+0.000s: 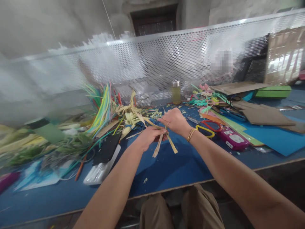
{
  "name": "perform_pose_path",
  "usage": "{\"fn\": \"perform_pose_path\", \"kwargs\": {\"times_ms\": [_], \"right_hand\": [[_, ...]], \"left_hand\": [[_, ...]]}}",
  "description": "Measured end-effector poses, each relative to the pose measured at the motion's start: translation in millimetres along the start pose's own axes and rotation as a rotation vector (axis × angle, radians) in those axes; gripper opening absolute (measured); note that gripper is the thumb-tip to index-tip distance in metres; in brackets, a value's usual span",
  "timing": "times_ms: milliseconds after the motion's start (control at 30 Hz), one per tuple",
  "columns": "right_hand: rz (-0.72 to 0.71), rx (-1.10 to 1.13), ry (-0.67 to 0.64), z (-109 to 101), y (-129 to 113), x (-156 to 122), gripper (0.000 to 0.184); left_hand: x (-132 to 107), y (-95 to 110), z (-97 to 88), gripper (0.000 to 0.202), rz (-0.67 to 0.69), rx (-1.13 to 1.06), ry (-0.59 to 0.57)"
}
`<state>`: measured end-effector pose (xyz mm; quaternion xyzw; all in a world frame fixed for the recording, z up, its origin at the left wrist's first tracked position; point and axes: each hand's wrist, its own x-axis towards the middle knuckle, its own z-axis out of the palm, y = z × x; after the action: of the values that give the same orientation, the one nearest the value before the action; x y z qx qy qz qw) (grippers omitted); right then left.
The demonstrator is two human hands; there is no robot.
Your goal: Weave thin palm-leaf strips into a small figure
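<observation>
My left hand (148, 136) and my right hand (175, 121) meet over the blue tabletop (166, 168), both closed on thin tan dried leaf strips (166, 141). The strips cross between the fingers, and two loose ends hang down toward me. A gold bracelet (190, 135) circles my right wrist. Behind the hands lies a pile of pale yellow leaf strips (132, 116).
Yellow-handled scissors (203, 129), red-handled scissors (212, 125) and a magenta and white device (232, 138) lie to the right. A small bottle (175, 92) stands by the perforated metal screen (166, 63). Coloured strips (101, 108), cardboard (264, 115) and a white tray (101, 168) crowd the sides.
</observation>
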<state>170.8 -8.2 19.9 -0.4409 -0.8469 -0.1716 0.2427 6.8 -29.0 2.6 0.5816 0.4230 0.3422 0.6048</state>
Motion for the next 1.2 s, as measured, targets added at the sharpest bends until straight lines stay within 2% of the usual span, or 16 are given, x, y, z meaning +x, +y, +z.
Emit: {"fn": "perform_pose_path", "kwargs": {"times_ms": [133,267,333,467,533,633,700,800,933,1067,1200], "right_hand": [[0.024,-0.039,-0.009,0.4,-1.8,0.0,0.051],[0.070,0.014,0.007,5.5,4.7,-1.5,0.048],[0.131,0.048,0.098,4.6,9.9,-3.8,0.042],[0.333,0.041,0.431,-6.3,9.8,-9.1,0.033],[0.382,0.041,0.478,-11.5,0.9,-10.9,0.035],[0.293,0.059,0.292,-11.5,-19.3,-11.8,0.043],[0.274,0.053,0.147,-6.2,-32.2,-11.5,0.040],[0.354,0.004,0.047,4.4,-44.5,-10.8,0.031],[0.413,0.117,-0.105,14.3,-51.5,-10.7,0.028],[0.412,0.174,-0.153,16.7,-58.7,-11.1,0.037],[0.369,0.135,-0.177,14.7,-64.8,-12.2,0.035]], "left_hand": [[-0.3,0.0,1.7,0.007,0.006,-0.023,-0.014],[3.2,-5.4,3.4,0.013,-0.009,-0.077,0.032],[6.9,-9.0,5.0,0.019,0.008,-0.173,0.078],[16.1,-12.7,4.5,0.022,0.097,-0.435,0.239],[20.1,-12.8,1.4,0.017,0.134,-0.555,0.291],[24.4,-12.6,-4.4,0.015,0.216,-0.685,0.296],[26.6,-13.4,-7.0,0.016,0.275,-0.687,0.277],[29.6,-16.5,-7.5,0.019,0.299,-0.626,0.282],[31.6,-21.3,-4.8,0.028,0.280,-0.629,0.346],[30.2,-22.1,-4.0,0.030,0.262,-0.634,0.328],[28.3,-19.5,-5.8,0.028,0.236,-0.683,0.402]]}}
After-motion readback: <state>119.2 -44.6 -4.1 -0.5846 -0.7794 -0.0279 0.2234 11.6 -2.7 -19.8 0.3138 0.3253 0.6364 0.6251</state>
